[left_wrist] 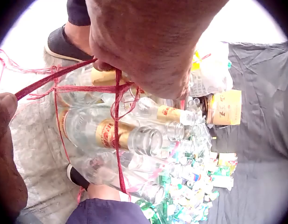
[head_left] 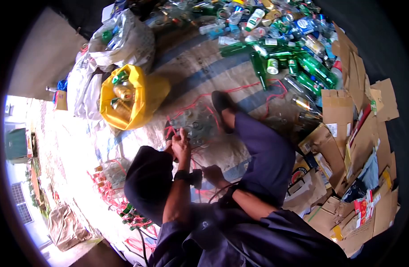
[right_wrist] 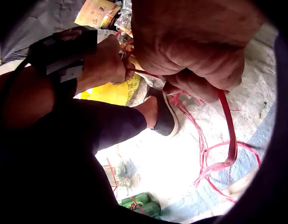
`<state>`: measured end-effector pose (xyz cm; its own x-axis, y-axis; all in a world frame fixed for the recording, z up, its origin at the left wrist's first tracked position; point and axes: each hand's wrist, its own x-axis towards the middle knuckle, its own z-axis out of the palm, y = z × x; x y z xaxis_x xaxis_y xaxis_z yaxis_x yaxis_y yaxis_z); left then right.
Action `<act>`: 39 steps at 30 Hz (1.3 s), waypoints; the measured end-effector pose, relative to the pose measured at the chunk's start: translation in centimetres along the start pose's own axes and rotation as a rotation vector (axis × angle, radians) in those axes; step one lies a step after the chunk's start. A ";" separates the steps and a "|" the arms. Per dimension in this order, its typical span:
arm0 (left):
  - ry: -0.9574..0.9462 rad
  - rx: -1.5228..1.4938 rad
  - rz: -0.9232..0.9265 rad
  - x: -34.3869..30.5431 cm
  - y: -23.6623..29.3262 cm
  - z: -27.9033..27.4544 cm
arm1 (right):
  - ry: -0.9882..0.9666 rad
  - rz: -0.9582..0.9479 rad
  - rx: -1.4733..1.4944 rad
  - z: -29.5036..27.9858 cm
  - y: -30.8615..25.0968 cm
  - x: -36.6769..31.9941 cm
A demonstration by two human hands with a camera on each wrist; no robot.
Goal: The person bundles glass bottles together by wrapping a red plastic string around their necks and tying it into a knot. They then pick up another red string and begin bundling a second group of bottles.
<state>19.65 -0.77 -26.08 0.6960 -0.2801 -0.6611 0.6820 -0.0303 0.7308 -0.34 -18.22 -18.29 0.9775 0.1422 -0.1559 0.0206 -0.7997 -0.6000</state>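
Note:
Clear glass bottles with gold labels (left_wrist: 106, 133) stand bunched together, with red string (left_wrist: 117, 154) wound around and across them. At the bundle's near side in the head view, my left hand (head_left: 181, 144) pinches the string; in the left wrist view this hand (left_wrist: 148, 46) covers part of the bottles. My right hand (head_left: 215, 175) is lower and to the right, away from the glass. In the right wrist view the right hand (right_wrist: 195, 60) grips red string, one length stretching to the left hand (right_wrist: 109, 63) and another hanging down (right_wrist: 230, 135).
A yellow bag (head_left: 140, 95) of bottles stands at upper left, beside a white sack (head_left: 137, 42). Green bottles (head_left: 318, 69) and mixed containers are heaped at the top right, above flattened cardboard (head_left: 338, 111). More string-tied bottles (head_left: 113, 173) lie at lower left. My shoe (head_left: 222, 109) is beside the bundle.

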 end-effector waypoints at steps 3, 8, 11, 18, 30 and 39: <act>-0.214 -0.006 0.159 -0.4 -0.9 -1.9 | 0.064 -0.005 0.002 -0.8 -0.3 0.1; 0.572 0.356 0.212 -7.7 6.3 9.5 | 0.023 -0.033 -0.043 -0.9 0.1 0.5; 0.686 0.353 0.340 -8.8 7.0 11.1 | 0.006 -0.009 -0.028 -0.9 0.2 1.1; 0.706 0.474 0.428 -9.0 6.8 11.3 | 0.016 0.055 0.036 0.6 1.3 1.8; 0.661 0.556 0.549 -11.1 4.0 11.2 | -0.038 0.550 0.513 -0.4 0.7 2.7; 0.739 0.705 0.241 -12.3 6.6 12.5 | 0.015 0.428 0.509 1.3 2.7 2.7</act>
<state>12.79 -9.49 -11.06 0.9219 0.2954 -0.2506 0.3869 -0.6698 0.6338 2.12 -19.21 -21.37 0.8805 -0.1377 -0.4536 -0.4677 -0.4083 -0.7839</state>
